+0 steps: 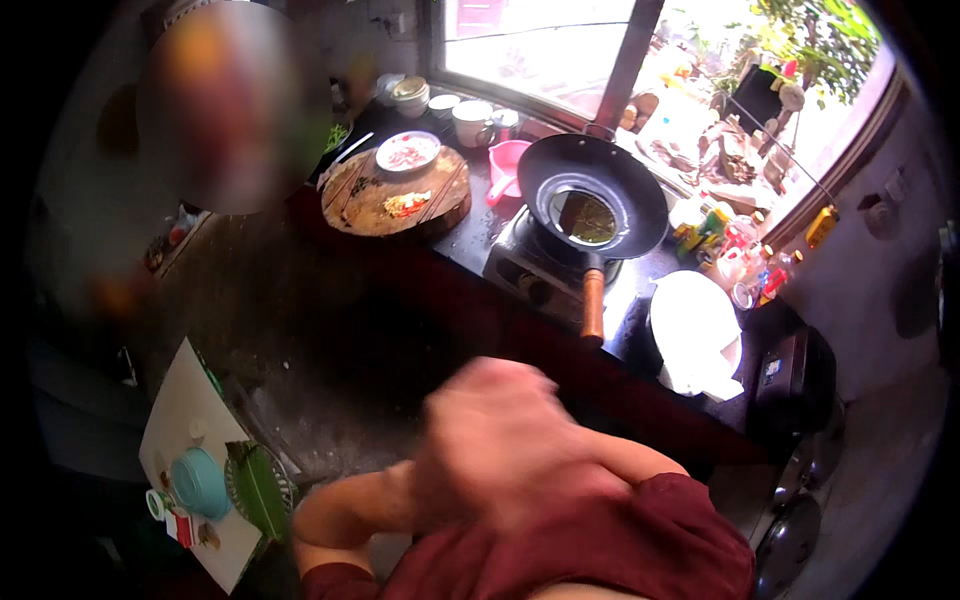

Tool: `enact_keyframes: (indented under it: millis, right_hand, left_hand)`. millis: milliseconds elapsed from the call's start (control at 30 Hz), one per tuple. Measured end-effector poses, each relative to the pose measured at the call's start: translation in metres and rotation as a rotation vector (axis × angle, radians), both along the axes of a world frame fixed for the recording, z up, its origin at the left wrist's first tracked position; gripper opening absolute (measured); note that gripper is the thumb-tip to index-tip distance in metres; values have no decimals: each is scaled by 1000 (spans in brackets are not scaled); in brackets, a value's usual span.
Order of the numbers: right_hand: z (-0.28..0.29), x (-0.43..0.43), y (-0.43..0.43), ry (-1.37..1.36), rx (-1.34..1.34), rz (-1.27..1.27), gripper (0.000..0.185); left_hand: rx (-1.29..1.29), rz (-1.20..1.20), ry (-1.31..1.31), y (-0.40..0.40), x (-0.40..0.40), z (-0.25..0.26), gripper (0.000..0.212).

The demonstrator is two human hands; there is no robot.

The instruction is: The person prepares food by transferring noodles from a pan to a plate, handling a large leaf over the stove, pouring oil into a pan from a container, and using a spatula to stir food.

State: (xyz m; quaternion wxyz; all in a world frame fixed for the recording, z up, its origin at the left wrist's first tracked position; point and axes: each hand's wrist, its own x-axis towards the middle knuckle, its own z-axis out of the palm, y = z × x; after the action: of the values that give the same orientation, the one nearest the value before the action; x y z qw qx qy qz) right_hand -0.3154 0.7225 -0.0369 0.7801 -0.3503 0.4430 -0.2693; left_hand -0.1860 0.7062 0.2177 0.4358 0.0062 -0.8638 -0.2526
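My left hand (457,461) and my right hand (517,416) are together in front of my chest, overlapping and smeared by motion. Their fingers cannot be made out, and no held object shows. Beyond them, a black wok (540,176) sits on a gas stove (517,262), its wooden handle (592,300) pointing towards me. Dark yellowish liquid (589,219) pools in the wok. Left of the stove, a round wooden chopping board (352,187) carries a bowl of what looks like raw meat (409,152), chopped red and pale pieces (406,204) and chopsticks (442,191).
A pink plastic ladle (508,161) is between board and wok. Right of the stove are a white basin-like container (690,315), several bottles (742,255) and a black appliance (795,375). A low table (184,397) at left bears a teal bowl (201,484). Blur hides the upper left.
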Motion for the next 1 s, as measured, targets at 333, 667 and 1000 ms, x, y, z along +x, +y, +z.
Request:
enact_keyframes:
  millis: [333,667,1000]
  right_hand:
    - [-13,-87,-25,94,133,-424,26]
    - [52,-135,2,6,-92,-973,42]
    - [44,-131,-6,-93,-153,-1223,45]
  left_hand:
    - [-138,8,503,-12,-40,27,21]
    - [1331,-460,-1012,-120,-139,-178,58]
    - [2005,-636,-512,-92,-180,-198,32]
